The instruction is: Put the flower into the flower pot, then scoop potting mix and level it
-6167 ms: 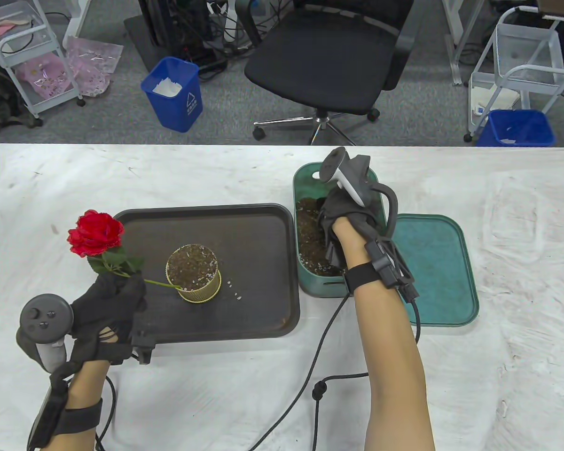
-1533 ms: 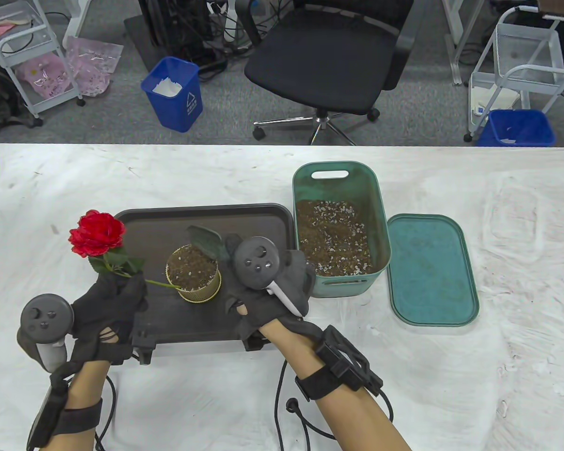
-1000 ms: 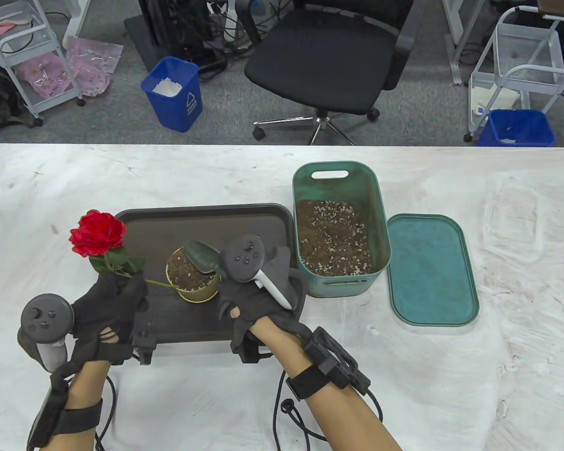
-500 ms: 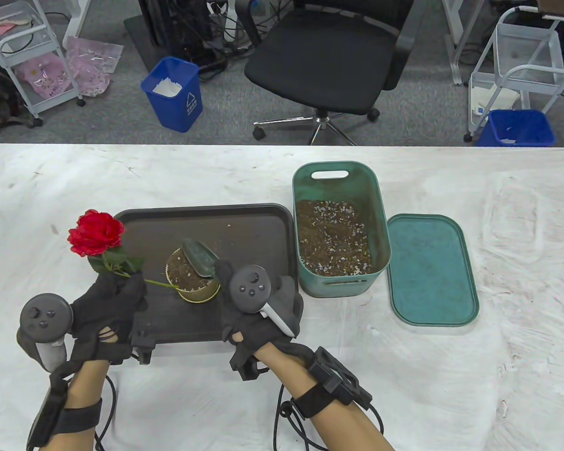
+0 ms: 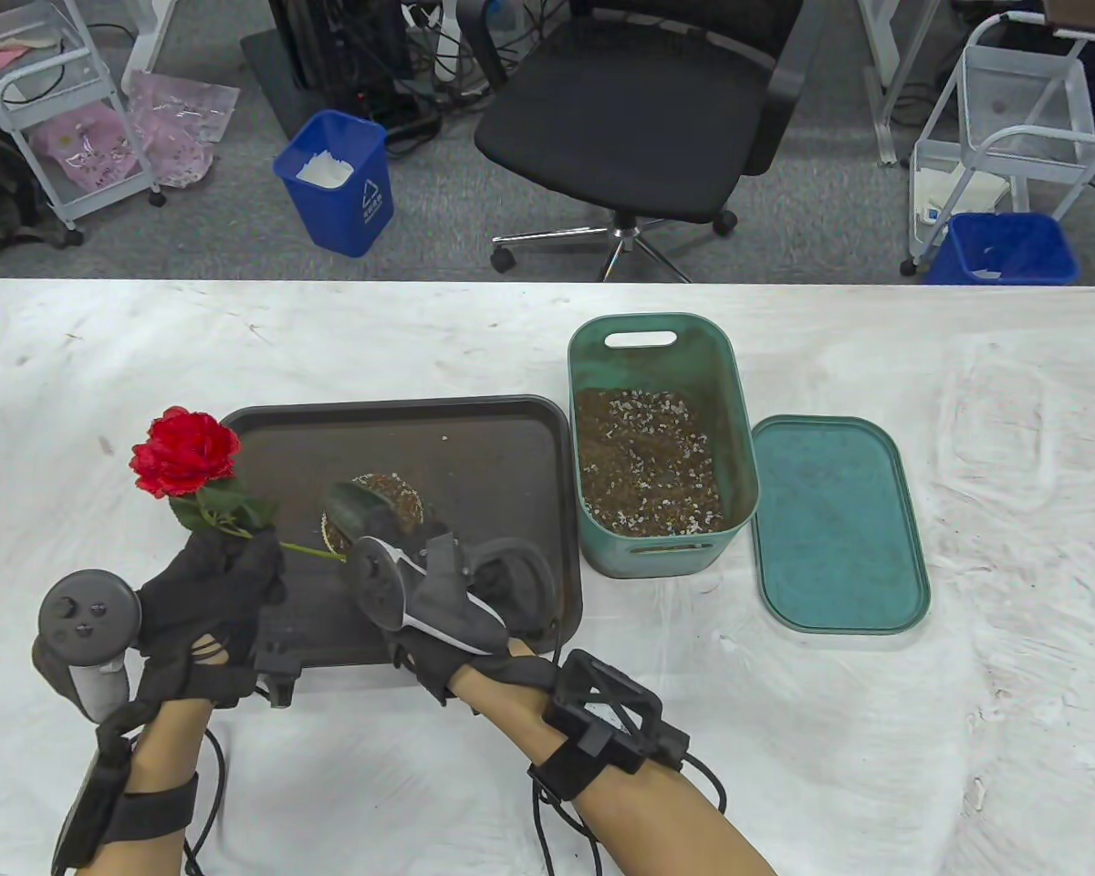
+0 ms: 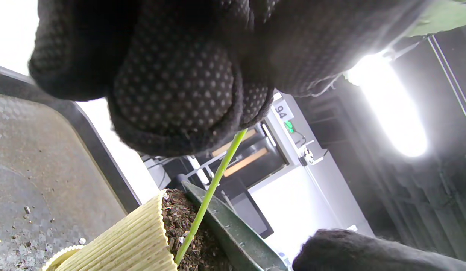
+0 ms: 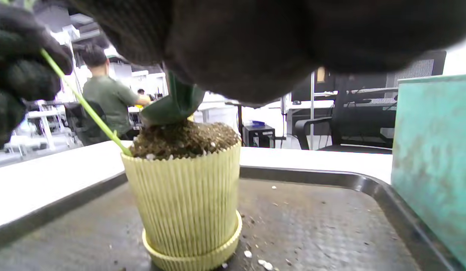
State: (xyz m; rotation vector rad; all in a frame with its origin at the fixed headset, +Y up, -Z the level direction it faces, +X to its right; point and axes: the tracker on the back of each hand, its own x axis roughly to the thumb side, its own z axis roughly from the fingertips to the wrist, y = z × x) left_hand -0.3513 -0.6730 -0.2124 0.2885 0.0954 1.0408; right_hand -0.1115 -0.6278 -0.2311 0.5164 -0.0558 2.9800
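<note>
Table view first: my left hand grips the green stem of the red rose, fingers curled round it, the bloom tilted up and to the left, off the tray's left edge. The stem runs right and down into the ribbed yellow flower pot, which stands on the dark tray on the white-covered desk. My right hand sits just right of the pot, holding a dark green trowel whose blade lies over the pot's near side; I cannot tell from here how those fingers wrap the handle. Right of the tray stands the green bin of potting mix, with its lid lying flat beside it.

Left wrist view: my gloved fingers are clamped together on the stem, which slants down into the mix at the pot's rim, touching the trowel blade.

Right wrist view: the pot stands upright in its saucer, filled to a slight heap. The trowel rests on top of the mix, and the stem enters at the left rim. Loose grains lie on the tray.
</note>
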